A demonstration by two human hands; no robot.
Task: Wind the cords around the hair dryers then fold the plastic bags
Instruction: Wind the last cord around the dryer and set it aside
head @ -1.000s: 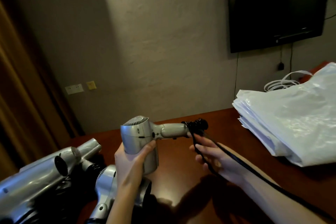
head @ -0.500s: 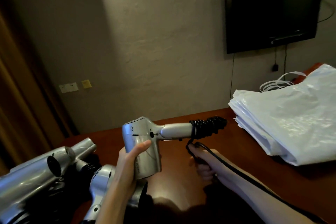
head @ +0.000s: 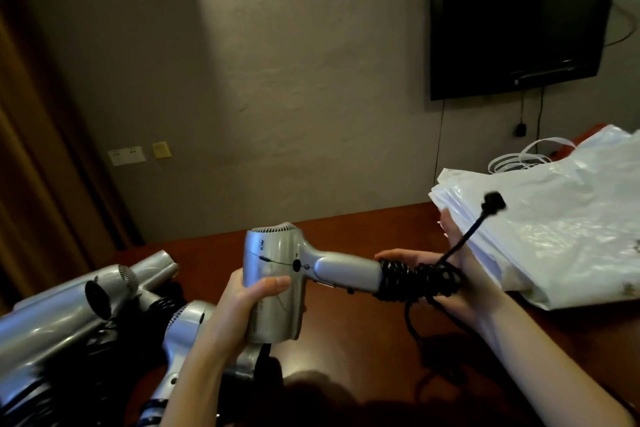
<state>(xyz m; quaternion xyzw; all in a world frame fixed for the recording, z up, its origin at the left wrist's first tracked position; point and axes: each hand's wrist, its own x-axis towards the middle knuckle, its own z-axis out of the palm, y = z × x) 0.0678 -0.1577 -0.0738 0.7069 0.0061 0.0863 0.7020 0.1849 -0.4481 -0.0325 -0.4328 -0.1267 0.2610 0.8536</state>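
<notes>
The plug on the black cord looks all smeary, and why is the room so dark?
Head view: the plug is smeared by motion blur, swinging as the right hand winds the cord; the hair dryer stays fairly sharp. The light is dim, deep shadow fills the bottom edge, and the wide lens bends the edges.

Light: dim and warm, brightest on the plastic bags point(head: 554, 236) right of the right hand point(head: 460, 274).
Shadows: heavy below both hands (detail lost there).
Blur: plug point(head: 491, 201) smeared.
Edges: bowed by wide lens.

Both forearms are bare, with no sleeves down to the wrists.
</notes>
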